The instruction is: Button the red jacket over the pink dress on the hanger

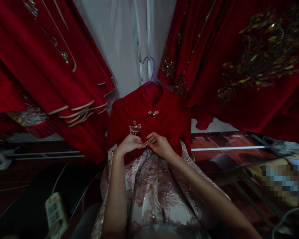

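Observation:
A red jacket hangs on a purple hanger straight ahead, over a pale floral brocade skirt. It carries a pearl clasp near the collar and a tasselled pearl clasp lower left. My left hand and my right hand meet at the jacket's front, just below the tasselled clasp. Both pinch a small fastening between their fingertips; I cannot make out what it is.
Red embroidered garments hang at the left and the right. A white power strip lies on a dark surface at the lower left. A white wall with a metal rail stands behind the jacket.

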The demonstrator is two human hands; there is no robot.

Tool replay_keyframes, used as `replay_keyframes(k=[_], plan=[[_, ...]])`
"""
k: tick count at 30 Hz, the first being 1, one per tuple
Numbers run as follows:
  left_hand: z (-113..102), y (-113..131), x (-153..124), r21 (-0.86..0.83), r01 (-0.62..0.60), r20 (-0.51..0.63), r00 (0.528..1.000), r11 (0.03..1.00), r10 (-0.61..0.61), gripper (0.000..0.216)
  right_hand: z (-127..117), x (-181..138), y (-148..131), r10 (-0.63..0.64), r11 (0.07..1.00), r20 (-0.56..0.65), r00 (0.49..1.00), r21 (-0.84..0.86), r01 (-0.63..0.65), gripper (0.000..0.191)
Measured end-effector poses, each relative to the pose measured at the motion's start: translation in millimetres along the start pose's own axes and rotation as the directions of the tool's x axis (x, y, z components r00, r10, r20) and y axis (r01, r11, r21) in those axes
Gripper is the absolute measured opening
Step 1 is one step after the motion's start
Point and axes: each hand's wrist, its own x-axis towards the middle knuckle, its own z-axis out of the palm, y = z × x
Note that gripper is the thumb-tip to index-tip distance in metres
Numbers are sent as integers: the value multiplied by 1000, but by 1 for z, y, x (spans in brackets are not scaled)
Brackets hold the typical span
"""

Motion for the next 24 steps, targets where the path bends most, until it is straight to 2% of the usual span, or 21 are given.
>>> replay_keyframes(k=[10,19,21,24], plan=[[2,-5,4,-106,45,-90,994,993,-55,20,11,-4,-2,-2,987,-124,992,-159,-18,17],[2,-7,8,-137,36,-66,997,990,-46,23,11,-2,-3,-44,974,-86,995,-224,24,15],[0,-11,9,-115,52,-53,997,992,-59,21,7,-3,2,0,969,-15,1000,-248,-3,23],[-6,-17,8,-18,87,-178,980,996,-89,24,-8,-9,11,128,937,132,983,-341,-77,54]])
